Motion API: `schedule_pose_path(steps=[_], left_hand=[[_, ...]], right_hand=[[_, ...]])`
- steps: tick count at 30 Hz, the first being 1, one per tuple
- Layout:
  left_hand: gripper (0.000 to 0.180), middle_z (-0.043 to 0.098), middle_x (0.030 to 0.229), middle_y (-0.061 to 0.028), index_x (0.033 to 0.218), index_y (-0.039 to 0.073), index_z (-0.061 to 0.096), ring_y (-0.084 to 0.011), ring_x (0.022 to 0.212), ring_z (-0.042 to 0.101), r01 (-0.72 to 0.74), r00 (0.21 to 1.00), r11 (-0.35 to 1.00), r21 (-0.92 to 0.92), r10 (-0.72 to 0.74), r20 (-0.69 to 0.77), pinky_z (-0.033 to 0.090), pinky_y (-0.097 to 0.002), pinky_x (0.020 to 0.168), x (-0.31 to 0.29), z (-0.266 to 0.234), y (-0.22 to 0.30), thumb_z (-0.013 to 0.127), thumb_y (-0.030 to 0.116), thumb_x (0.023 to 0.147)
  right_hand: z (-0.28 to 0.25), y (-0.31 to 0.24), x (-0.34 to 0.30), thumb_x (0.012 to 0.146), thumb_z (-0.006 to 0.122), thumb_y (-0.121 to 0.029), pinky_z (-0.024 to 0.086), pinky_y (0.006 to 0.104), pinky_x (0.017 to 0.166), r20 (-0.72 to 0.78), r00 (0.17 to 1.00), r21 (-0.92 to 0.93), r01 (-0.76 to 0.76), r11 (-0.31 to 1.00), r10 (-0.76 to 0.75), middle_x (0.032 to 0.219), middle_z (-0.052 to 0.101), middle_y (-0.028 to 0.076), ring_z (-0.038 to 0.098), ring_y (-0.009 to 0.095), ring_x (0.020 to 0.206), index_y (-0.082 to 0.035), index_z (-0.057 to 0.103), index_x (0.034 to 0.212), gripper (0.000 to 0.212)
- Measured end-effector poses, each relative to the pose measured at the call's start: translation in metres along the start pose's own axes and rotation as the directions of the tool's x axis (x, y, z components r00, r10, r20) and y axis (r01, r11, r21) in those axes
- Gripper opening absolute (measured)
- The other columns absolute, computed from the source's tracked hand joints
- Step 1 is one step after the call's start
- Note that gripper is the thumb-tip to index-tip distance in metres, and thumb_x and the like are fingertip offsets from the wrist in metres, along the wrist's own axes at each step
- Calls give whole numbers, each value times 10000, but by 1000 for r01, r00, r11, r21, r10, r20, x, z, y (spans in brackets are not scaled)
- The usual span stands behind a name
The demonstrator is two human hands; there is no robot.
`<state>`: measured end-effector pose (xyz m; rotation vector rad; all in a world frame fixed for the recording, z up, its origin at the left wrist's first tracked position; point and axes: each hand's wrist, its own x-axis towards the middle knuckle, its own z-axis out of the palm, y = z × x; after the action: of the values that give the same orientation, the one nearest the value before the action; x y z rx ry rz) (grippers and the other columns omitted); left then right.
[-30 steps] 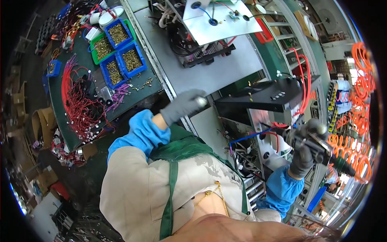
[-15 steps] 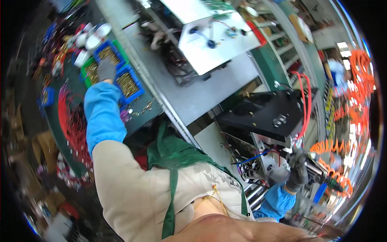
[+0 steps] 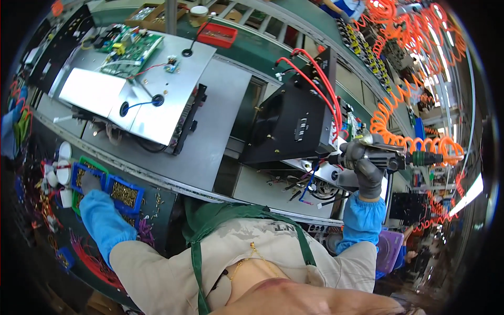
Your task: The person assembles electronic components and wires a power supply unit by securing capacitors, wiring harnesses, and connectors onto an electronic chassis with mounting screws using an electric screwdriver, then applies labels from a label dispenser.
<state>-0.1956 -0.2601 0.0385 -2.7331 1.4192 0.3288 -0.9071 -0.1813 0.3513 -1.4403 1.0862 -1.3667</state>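
My left hand (image 3: pixel 90 182), in a grey glove, reaches down into a blue bin (image 3: pixel 74 176) of small brass-coloured screws; its fingers are hidden from view. Beside it stands another blue bin (image 3: pixel 140 198) filled with similar screws. My right hand (image 3: pixel 368 170), also gloved, is wrapped round a pneumatic screwdriver (image 3: pixel 388 158) held level, its tip pointing left. That tip is close to the side of a black metal housing (image 3: pixel 283 126) with red cables; whether they touch I cannot tell. Blue sleeves cover both forearms.
A silver metal unit (image 3: pixel 168 118) with a green circuit board (image 3: pixel 137 51) lies on the grey bench to the left. Behind it is a red tray (image 3: pixel 217 35). Orange coiled hoses (image 3: pixel 388 118) hang at the right. Red wires (image 3: pixel 94 260) lie at lower left.
The whole view has turned, so the bins appear lower left and the housing nearer the middle. My left hand is still at the bins; my right hand still grips the screwdriver, beside the housing.
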Motion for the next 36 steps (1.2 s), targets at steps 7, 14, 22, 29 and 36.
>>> schedule_pose_path(steps=[7, 14, 22, 29, 36], left_hand=[[286, 642, 1032, -220, 1074, 38, 602, -406, 982, 599, -4, 999, 1000, 25, 5, -44, 464, -467, 845, 20, 6, -35, 442, 89, 843], [307, 639, 1036, -227, 1118, 32, 576, -403, 983, 598, 49, 967, 993, -106, -74, -246, 457, -469, 853, 22, 14, -45, 453, 108, 848], [248, 603, 1000, -158, 1104, 21, 576, -333, 860, 596, -159, 727, 975, 153, 220, -651, 487, -399, 780, -5, 8, -50, 509, 150, 903], [225, 611, 920, -103, 1105, 45, 548, -88, 686, 566, 42, 829, -144, -989, 558, -46, 458, -185, 546, -224, -82, 209, 519, 110, 892], [196, 598, 876, -86, 1063, 29, 536, -108, 706, 554, 231, 404, -175, -957, 912, -70, 464, -229, 649, -327, -126, 350, 534, 158, 916]], right_hand=[[-7, 8, 3, 687, 666, -213, 493, 405, 770, -112, 978, -2, -179, 984, 177, 629, 467, 15, 496, 163, 561, -85, 517, 1117, 473], [-8, 13, 14, 725, 652, -176, 430, 337, 619, -57, 998, -14, 37, 999, -38, 535, 416, -17, 434, 132, 457, -66, 534, 1130, 436], [-1, 22, 4, 677, 590, -87, 459, 369, 638, -209, 975, -41, 69, 997, -76, 585, 437, -2, 459, 146, 520, -60, 526, 1124, 452], [-7, 10, 3, 725, 628, -154, 480, 385, 674, -169, 980, -23, 99, 995, -101, 670, 487, 16, 475, 151, 568, -30, 486, 1150, 465], [-2, -59, 3, 795, 520, -138, 373, 310, 650, 8, 899, 525, 369, 767, -438, 650, 384, -44, 408, 83, 534, -71, 466, 1273, 485]])
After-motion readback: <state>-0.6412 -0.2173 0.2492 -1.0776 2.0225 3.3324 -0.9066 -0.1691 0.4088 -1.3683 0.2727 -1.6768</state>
